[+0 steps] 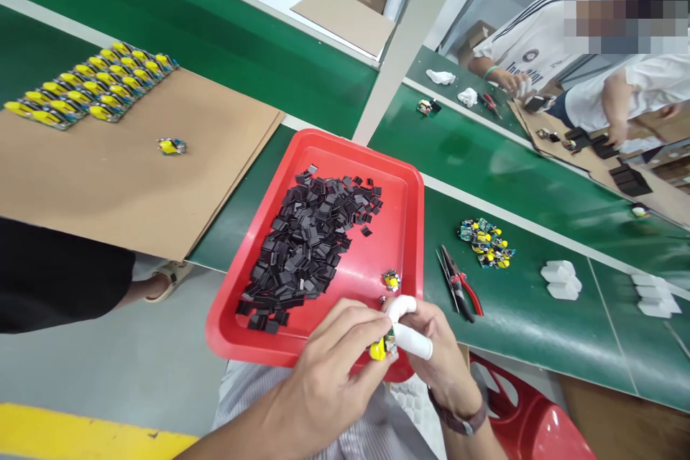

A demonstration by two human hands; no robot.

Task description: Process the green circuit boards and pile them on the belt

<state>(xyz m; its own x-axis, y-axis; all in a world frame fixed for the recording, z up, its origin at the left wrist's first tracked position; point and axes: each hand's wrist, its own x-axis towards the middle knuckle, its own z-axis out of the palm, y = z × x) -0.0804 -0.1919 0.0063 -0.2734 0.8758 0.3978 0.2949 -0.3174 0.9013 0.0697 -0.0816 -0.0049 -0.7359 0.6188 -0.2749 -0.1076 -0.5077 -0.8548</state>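
Close to my body, over the near rim of a red tray (221, 334), my two hands meet around a small circuit board with a yellow part (378, 349). My left hand (337, 359) pinches it from the left with bare fingers. White finger covers are on the thumb and forefinger of my right hand (436, 348), which grips the board from the other side. My fingers hide much of the board. A pile of small black flat pieces (310, 230) fills the tray's left part. Another yellow-topped board (391, 280) lies inside the tray, just beyond my right hand.
Pliers with red handles (464, 287) and tweezers (448, 273) lie right of the tray, near clustered boards (488, 241) and white pieces (560, 280). Rows of boards (91, 86) stand on cardboard (162, 201) at left. People work across the bench. A red chair (539, 417) is at lower right.
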